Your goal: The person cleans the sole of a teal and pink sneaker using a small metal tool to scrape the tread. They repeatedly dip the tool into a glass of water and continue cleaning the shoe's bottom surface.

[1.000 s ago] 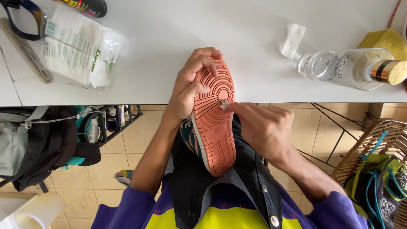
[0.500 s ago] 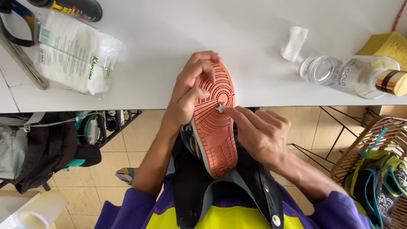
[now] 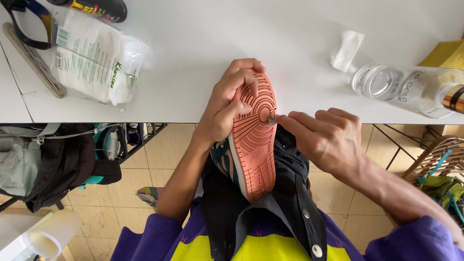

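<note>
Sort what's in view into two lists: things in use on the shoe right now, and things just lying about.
In use:
- shoe, orange sole up, held by the left hand
- small wad pressed to the sole by the right hand

Lying about:
- clear bottle on its side
- white packet
- dark can
- bags under the table

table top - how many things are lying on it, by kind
Clear bottle: 1
Dark spray can: 1
White packet of wipes: 1
White crumpled scrap: 1
Yellow block: 1
Long flat tool: 1
Total: 6, not counting the shoe held up by the left hand.
</note>
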